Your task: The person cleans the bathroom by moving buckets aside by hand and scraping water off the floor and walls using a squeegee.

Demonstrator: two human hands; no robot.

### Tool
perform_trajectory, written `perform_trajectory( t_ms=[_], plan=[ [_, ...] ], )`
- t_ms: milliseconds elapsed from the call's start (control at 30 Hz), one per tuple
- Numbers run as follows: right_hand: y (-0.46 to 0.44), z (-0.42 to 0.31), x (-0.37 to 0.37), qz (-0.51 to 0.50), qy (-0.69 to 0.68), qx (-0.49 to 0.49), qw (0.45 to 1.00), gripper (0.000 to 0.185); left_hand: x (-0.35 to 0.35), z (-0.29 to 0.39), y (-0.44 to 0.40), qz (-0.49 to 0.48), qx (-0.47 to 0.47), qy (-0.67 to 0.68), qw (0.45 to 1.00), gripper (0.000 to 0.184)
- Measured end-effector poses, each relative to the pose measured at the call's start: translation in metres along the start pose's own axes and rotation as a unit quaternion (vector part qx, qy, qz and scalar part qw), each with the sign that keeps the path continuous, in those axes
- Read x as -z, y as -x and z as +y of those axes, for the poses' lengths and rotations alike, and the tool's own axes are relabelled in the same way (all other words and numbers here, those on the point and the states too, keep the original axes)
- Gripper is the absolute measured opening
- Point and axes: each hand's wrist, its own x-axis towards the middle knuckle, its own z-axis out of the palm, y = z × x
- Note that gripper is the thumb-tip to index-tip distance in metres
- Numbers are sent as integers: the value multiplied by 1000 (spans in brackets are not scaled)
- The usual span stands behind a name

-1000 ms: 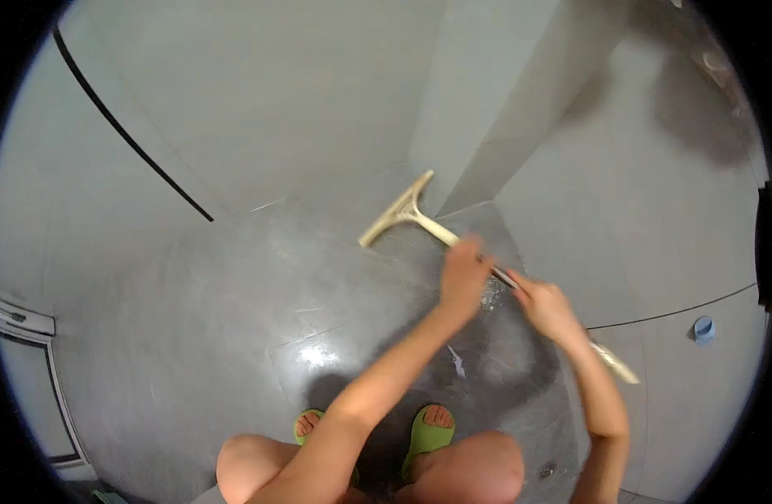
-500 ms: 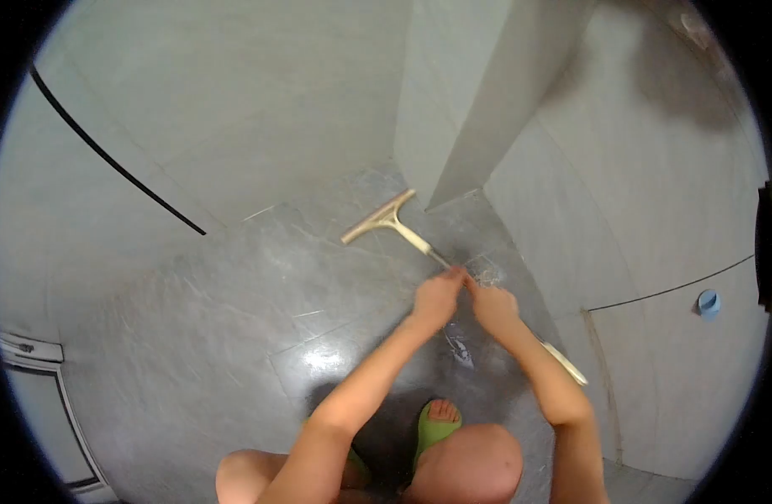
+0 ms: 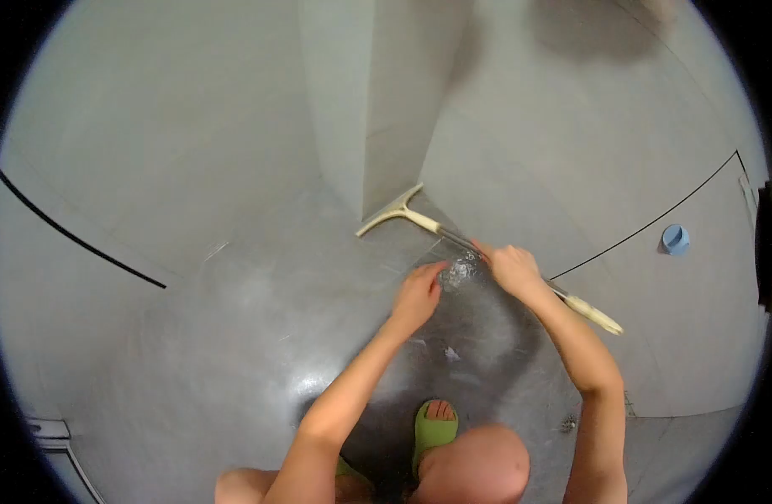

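Note:
My right hand (image 3: 513,270) is closed around the grey shaft of a long-handled squeegee (image 3: 419,220). The squeegee's cream T-shaped head points up and left, by the foot of the wall corner. Its cream grip end sticks out behind my right forearm. My left hand (image 3: 417,296) is off the shaft, over the floor to the left, its fingers loosely curved with a gap to the thumb. Between my hands, a shiny wet-looking patch (image 3: 459,273) shows on the grey floor (image 3: 234,370).
A projecting wall corner (image 3: 365,168) stands straight ahead. A light blue cup-like object (image 3: 676,239) is at the right wall. My green slipper (image 3: 436,433) is below, and a small round drain-like spot (image 3: 568,423) lies right of my knee. A framed edge (image 3: 54,433) shows lower left.
My left hand has let go of the squeegee shaft and moved left. The right hand, still gripping, has shifted right and up. The view has turned, bringing the wall corner nearer the middle.

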Motion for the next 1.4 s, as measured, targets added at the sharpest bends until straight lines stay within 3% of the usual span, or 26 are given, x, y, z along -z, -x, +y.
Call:
perform_trajectory(
  t_ms=[67, 233, 333, 400, 433, 467, 533, 600, 633, 700, 767, 833, 933, 1067, 1233, 1400],
  plan=[
    [-38, -6, -14, -5, 22, -23, 999, 36, 10, -14, 7, 7, 1, -17, 1000, 38],
    [-103, -21, -30, 55, 92, 51, 993, 32, 13, -39, 12, 18, 43, -58, 997, 40],
    [-109, -13, -42, 40, 19, 63, 997, 30, 9, -36, 2, -22, 103, -84, 991, 43],
    [-85, -4, -55, 13, 1, 44, 999, 33, -14, -51, -11, 31, -83, -146, 985, 49],
    [-65, 2, -65, -18, -22, 26, 999, 37, -27, -56, -12, 32, -89, -144, 985, 49],
    [-34, 22, -88, 74, -40, 61, 995, 36, -43, -57, -11, 4, -98, -107, 989, 50],
    [42, 32, -70, -44, -40, -24, 998, 37, -58, -49, -10, -23, -116, -74, 990, 51],
    [105, 50, -59, -62, -51, -70, 994, 40, -60, -31, -2, -146, -14, -70, 987, 44],
    [133, 59, -55, -52, -65, -82, 993, 40, -57, -25, -2, -143, -26, -75, 987, 44],
    [158, 58, -40, -31, -75, -96, 992, 40, -48, -10, -8, -133, -7, -47, 990, 31],
    [164, 44, -25, 68, -117, -105, 985, 42, -23, 42, -18, -87, 15, -25, 996, 23],
    [131, 27, -7, 170, -188, -96, 962, 43, 1, 81, -34, 79, -71, -16, 994, 21],
    [63, 4, 35, 312, -298, -57, 900, 44, 25, 119, -57, 214, -169, 2, 962, 20],
    [-17, -10, 95, 451, -364, 19, 814, 43, 55, 137, -61, 218, -131, 27, 967, 21],
    [-70, -19, 142, 409, -360, -14, 838, 46, 67, 112, -54, 238, -86, 34, 967, 21],
    [-85, -25, 57, 378, -353, -14, 856, 52, 51, 73, -54, 217, -35, 32, 975, 21]
  ],
)
